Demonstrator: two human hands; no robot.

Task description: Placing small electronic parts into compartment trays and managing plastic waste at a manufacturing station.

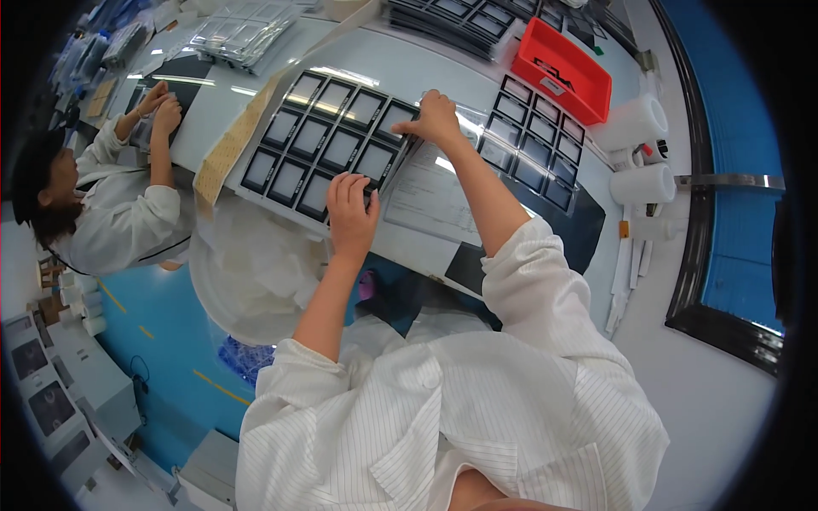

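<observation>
My left hand (351, 204) lies flat, fingers together, on the lower right cell of the tray (328, 140), mid-frame, pressing a dark panel (317, 192) area near the tray's near edge. Right hand (433, 117) sits at the tray's right end, toward upper centre, fingers bent on the edge cell (394, 119); can't tell if it pinches anything or just steadies. Neither hand is closed round a loose part, as far as I see.

To do this well, I judge: keep the left palm light, pads only, no nails on the glassy faces; steady the tray w/ the right so it doesn't slide on the bench (426, 77); press straight down, not sideways.

Materials: tray is pale moulded plastic w/ a grid of square pockets, each w/ a flat black glossy panel that catches ceiling light. A second tray (532, 140) of same kind lies just right of it. A paper sheet (430, 200) lies under my right forearm. Red plastic bin (562, 72) upper right, two white rolls (639, 153) beside it. Crumpled white wrap (256, 272) at lower left of bench. Upper left, a co-worker (119, 204) in white coat works apart.
</observation>
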